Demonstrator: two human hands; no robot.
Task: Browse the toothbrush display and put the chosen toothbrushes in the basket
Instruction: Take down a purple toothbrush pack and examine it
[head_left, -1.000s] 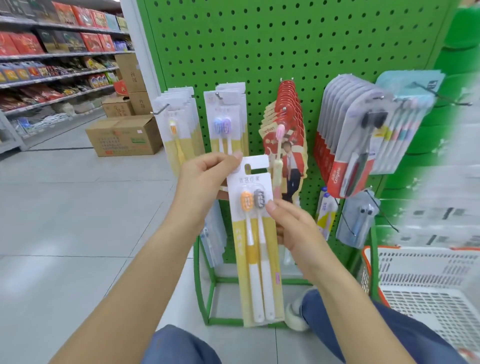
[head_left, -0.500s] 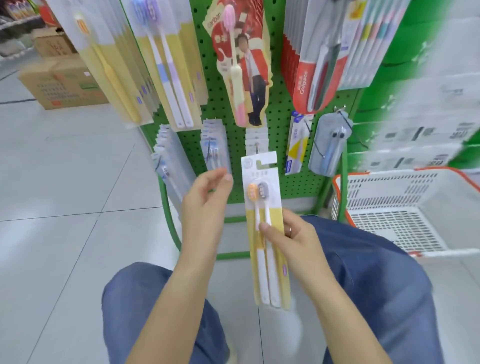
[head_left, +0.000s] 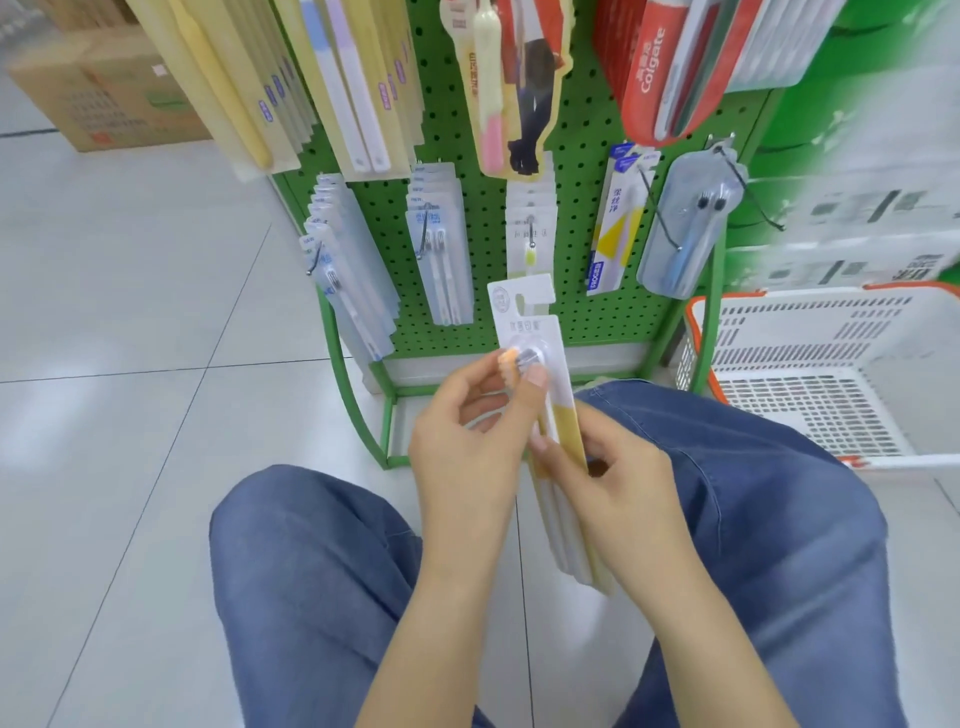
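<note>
A: Head view first: what has changed around the green rack (head_left: 582, 171)?

B: A second ago the pack was held up level with the top hooks. Now the view has tipped down, and the white basket (head_left: 810, 332) sits on the floor just right of the rack, nothing visible inside it.

A: And the toothbrush pack (head_left: 540, 374)?

B: Lower now, in front of the rack's foot, over the knees. The right hand (head_left: 613, 493) grips its middle edge. The left hand (head_left: 467, 447), which had let go half a second ago, pinches it again near the brush heads.

A: Meaning?

B: Probably a last inspection; the drop into the basket hasn't happened yet.
</note>
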